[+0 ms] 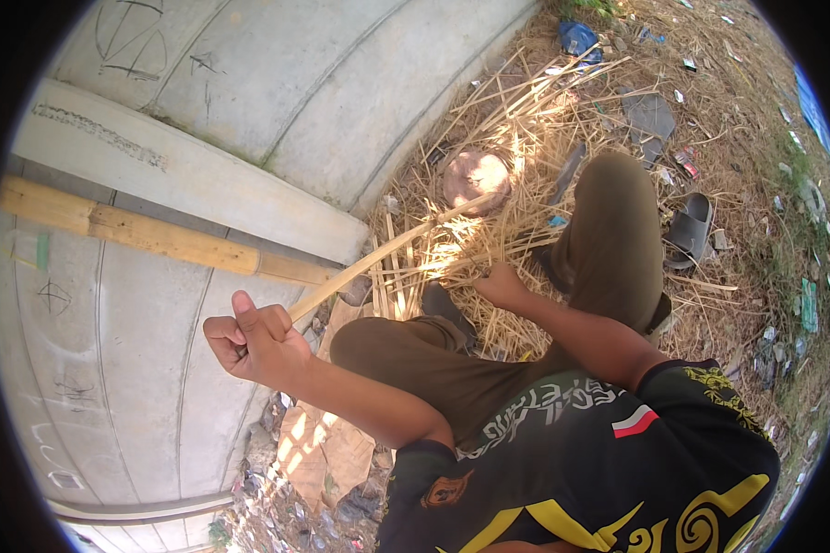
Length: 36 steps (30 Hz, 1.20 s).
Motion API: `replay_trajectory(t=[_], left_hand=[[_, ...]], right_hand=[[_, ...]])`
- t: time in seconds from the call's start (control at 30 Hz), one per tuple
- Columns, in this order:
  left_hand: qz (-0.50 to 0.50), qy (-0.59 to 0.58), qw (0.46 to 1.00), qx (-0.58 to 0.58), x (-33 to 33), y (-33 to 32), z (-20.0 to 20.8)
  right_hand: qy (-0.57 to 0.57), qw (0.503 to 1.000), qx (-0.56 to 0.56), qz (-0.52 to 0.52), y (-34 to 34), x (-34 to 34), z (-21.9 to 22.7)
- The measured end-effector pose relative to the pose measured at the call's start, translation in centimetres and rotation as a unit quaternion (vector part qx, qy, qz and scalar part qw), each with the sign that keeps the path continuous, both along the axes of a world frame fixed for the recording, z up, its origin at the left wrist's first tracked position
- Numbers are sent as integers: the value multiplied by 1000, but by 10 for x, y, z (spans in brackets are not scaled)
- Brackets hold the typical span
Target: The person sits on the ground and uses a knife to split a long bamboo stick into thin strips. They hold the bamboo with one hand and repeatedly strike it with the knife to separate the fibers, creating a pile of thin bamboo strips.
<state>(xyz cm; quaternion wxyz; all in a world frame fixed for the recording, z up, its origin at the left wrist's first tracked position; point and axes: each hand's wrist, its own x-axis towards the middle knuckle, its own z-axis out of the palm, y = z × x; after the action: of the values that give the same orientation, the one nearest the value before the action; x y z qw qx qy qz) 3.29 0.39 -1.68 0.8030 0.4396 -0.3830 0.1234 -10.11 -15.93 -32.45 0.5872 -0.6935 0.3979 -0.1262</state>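
My left hand (260, 343) is raised beside the wall, its fingers curled and thumb up, closed around one end of a long pale bamboo strip (369, 261). From there the strip slants away to the right, its far end over a round, flat-topped block (476, 180) on the ground. My right hand (503, 286) is closed in a fist just above the scattered strips, between my bent legs and nearer to me than the block. Whatever that fist may hold is hidden. Many split bamboo strips (526, 101) lie loosely around the block.
A thick bamboo pole (166, 235) runs along the grey panel wall (341, 101) on the left. Flattened cardboard (327, 452) lies by my left knee. A dark sandal (690, 230) sits at the right, near a flat grey piece (648, 124). Blue plastic (579, 41) and litter dot the dry ground.
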Motion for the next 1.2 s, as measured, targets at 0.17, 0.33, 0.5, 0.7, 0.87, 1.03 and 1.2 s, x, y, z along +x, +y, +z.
replay_trajectory(t=[0.17, 0.33, 0.5, 0.7, 0.87, 1.03, 1.2], left_hand=[[-48, 35, 998, -24, 2, -3, 1], [-45, 28, 998, -24, -5, -4, 3], [-67, 23, 997, -31, -7, -10, 2], [-61, 13, 997, -51, -17, -16, 4], [-104, -60, 991, -53, -36, -15, 4], [-224, -244, 940, -75, -57, -8, 7], [-273, -304, 913, 26, -50, -25, 5]], right_hand=[[-8, 1000, -12, -20, 11, 1, 12], [-14, 996, -85, -7, 19, -9, 51], [92, 980, 146, -103, -9, -6, -9], [13, 997, -10, -73, 3, 0, 3], [-29, 997, 6, -67, 8, -5, 24], [-76, 996, -10, -41, 11, -5, 31], [-34, 999, -10, -15, 10, 0, 17]])
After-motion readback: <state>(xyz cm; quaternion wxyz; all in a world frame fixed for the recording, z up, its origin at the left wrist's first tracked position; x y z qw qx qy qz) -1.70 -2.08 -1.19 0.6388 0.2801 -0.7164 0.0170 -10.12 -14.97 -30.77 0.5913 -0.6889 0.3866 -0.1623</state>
